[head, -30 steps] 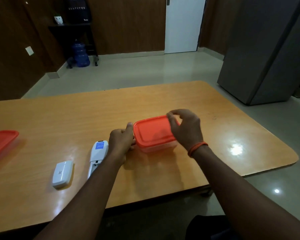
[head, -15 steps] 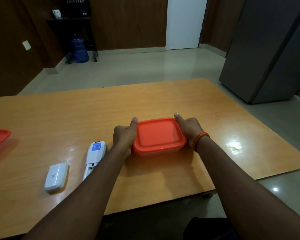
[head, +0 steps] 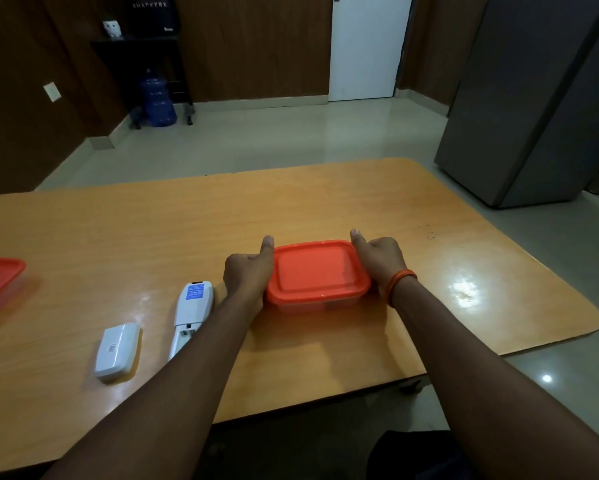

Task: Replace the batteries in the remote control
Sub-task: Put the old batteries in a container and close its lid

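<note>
- Left hand (head: 248,277) and right hand (head: 381,259) clasp the red-lidded box (head: 317,273) from either side, thumbs up.
- Wooden desk (head: 325,358); tiled floor (head: 274,140) beyond.

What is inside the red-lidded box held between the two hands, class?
The red lid sits closed on the box, so its contents are hidden. Only a strip of cloudy wall shows below the lid. The left hand and right hand cover both ends.
</note>
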